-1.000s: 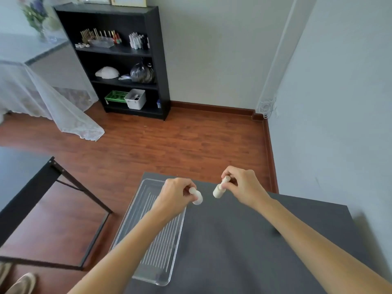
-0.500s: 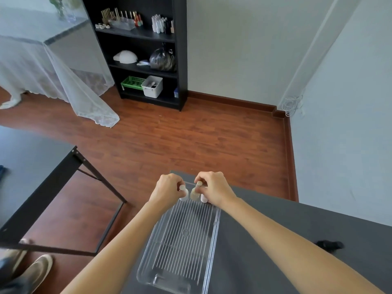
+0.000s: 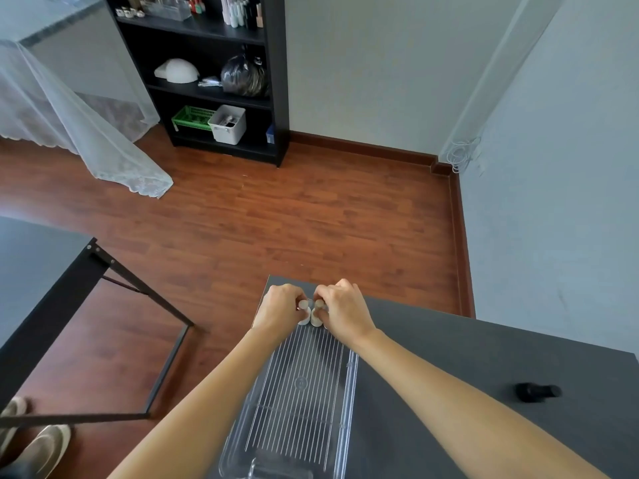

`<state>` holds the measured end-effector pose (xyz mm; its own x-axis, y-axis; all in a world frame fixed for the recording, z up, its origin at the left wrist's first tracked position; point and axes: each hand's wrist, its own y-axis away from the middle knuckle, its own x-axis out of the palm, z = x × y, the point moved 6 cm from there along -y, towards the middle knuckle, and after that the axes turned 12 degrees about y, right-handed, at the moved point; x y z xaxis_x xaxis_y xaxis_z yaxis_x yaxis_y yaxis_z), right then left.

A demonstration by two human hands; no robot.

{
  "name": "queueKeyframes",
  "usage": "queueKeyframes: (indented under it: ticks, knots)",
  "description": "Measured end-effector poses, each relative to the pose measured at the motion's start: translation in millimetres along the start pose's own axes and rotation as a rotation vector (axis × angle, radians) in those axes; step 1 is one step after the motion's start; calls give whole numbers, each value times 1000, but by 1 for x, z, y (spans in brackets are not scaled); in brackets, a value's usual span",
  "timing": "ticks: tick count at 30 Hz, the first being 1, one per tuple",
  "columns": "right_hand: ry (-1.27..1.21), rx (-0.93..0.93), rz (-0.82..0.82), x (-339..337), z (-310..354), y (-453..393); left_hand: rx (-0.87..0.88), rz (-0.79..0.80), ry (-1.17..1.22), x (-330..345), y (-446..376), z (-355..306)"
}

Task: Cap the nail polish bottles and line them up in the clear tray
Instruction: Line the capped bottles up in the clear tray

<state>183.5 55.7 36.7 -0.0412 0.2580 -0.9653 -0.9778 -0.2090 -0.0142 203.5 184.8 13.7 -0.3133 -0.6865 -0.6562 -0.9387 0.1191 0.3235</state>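
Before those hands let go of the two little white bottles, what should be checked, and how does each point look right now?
1. Both white bottles over the far end of the clear tray: ok.
2. Left hand grips the left bottle: ok.
3. Right hand grips the right bottle: ok.
4. Bottles side by side, upright: ok.
5. Bases resting on the tray floor: cannot tell, fingers hide them.
6. All bottles in the tray: not ok, a black bottle lies on its side on the dark table, right of the tray.
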Motion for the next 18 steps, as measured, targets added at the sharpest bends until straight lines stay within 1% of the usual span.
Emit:
queueKeyframes:
  ticks: [4, 7, 9, 11, 13, 14, 16, 18]
  knots:
    - [-16, -26, 30, 2, -2, 5, 14, -15, 6, 2, 4, 1]
    - [-56, -19, 22, -5, -8, 12, 17, -38, 17, 3, 13, 2]
    - [-113, 1, -7, -14, -16, 20, 22, -104, 23, 3, 24, 3]
    - [-160, 24, -39, -26, -28, 32, 37, -210, 39, 4, 44, 1]
    - [-179, 46, -69, -39, -44, 50, 81, -316, 57, 12, 71, -4]
    - [-179, 59, -78, -45, -54, 62, 109, -342, 62, 20, 84, -8]
    - [-166, 100, -92, -56, -79, 88, 174, -342, 81, 45, 112, -15]
    - [-148, 158, -111, -64, -109, 119, 241, -300, 86, 77, 139, -21]
